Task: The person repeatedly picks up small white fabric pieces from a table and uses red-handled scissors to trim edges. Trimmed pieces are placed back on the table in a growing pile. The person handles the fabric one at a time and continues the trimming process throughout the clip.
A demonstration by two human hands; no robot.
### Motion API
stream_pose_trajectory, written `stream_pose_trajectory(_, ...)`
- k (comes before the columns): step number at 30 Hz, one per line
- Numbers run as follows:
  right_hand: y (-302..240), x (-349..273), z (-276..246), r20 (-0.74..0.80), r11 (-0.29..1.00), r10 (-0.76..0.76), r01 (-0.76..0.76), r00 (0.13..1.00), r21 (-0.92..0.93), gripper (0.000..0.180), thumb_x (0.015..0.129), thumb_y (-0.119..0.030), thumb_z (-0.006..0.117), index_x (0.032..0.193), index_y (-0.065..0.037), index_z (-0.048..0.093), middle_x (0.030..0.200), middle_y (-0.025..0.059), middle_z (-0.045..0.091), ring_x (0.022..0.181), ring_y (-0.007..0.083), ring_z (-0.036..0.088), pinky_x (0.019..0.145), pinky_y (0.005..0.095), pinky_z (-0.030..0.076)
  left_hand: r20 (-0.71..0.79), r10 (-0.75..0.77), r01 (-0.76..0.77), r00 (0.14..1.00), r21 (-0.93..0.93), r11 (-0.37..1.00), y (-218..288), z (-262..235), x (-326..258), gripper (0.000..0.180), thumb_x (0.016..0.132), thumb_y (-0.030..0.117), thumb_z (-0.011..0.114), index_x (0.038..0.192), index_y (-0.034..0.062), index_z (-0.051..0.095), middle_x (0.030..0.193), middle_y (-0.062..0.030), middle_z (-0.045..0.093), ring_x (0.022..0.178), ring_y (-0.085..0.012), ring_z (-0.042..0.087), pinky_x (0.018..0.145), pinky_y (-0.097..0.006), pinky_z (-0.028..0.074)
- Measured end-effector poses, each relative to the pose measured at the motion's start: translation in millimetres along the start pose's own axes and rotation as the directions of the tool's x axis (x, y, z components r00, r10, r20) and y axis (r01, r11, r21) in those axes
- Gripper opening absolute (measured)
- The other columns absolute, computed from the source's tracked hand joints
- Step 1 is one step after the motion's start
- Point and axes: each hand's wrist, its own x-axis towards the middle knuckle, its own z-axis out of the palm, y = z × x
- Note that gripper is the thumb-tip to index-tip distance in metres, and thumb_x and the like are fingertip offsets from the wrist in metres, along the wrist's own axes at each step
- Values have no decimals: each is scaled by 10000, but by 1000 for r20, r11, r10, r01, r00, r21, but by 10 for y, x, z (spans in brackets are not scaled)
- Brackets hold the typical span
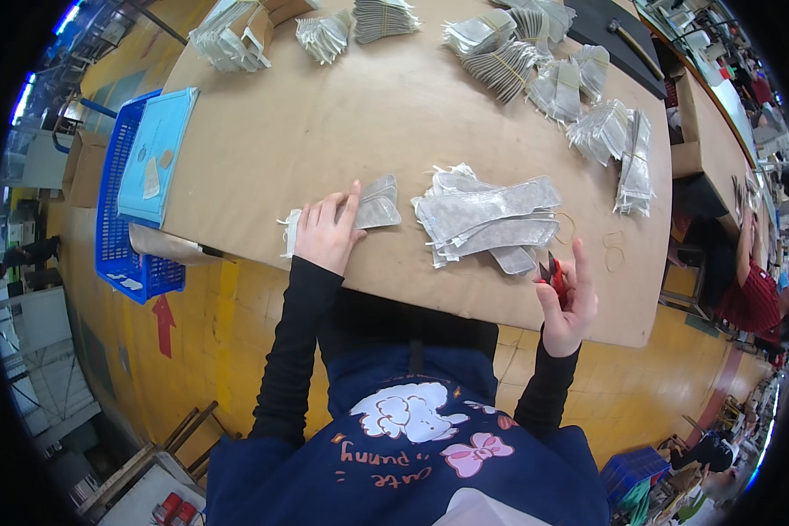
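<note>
My left hand [329, 230] lies with its fingers stretched out over a few grey strap-shaped fabric pieces [380, 203], pressing them on the table near its front edge. White frayed ends stick out on the left side of that hand. To the right, a loose pile of similar grey fabric pieces [491, 215] is fanned out, with loose threads along its left ends. My right hand [570, 302] is closed around small red-handled thread snips [552, 272], held beside the pile's lower right corner. The dark blades point up and left, apart from the fabric.
Brown paper covers the table [280, 123]. Loose rubber bands [615, 257] lie on the right. Several banded bundles [504, 70] sit along the far side, near a hammer [636, 48] on a black board. At left hangs a blue basket [114, 210] with a light-blue folder [158, 149].
</note>
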Motion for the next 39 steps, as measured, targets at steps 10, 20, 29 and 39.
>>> stream_pose_trajectory(10,-85,13,-106,-84,982,183,-178,980,61,565,804,16,620,1339,-31,445,847,53,620,678,66,549,622,187,421,204,-187,55,961,-803,-593,257,-312,68,586,894,368,588,1305,-12,415,1030,-69,552,931,-169,587,801,-311,498)
stream_pose_trajectory(20,-131,-62,-6,18,977,212,-212,977,23,459,769,19,634,1221,-12,562,817,23,607,667,47,508,588,181,388,236,11,158,972,-613,-774,794,-398,135,612,959,428,405,1335,-49,327,1336,-161,426,1144,-229,493,974,-375,430)
stream_pose_trajectory(29,-289,54,293,510,970,-30,148,860,-192,456,713,-75,722,1158,-71,617,745,101,569,543,207,541,517,292,432,284,-34,195,958,-736,-648,918,-428,112,570,966,388,404,1346,-30,328,1355,-163,421,1162,-228,495,979,-366,434)
stream_pose_trajectory(39,-294,-39,537,289,973,215,-229,933,17,451,706,-47,737,1126,-23,575,846,64,541,727,140,526,646,241,437,348,-107,243,931,-812,-530,1055,-296,88,419,955,248,504,1261,-31,443,1225,-167,552,1077,-231,578,903,-338,486)
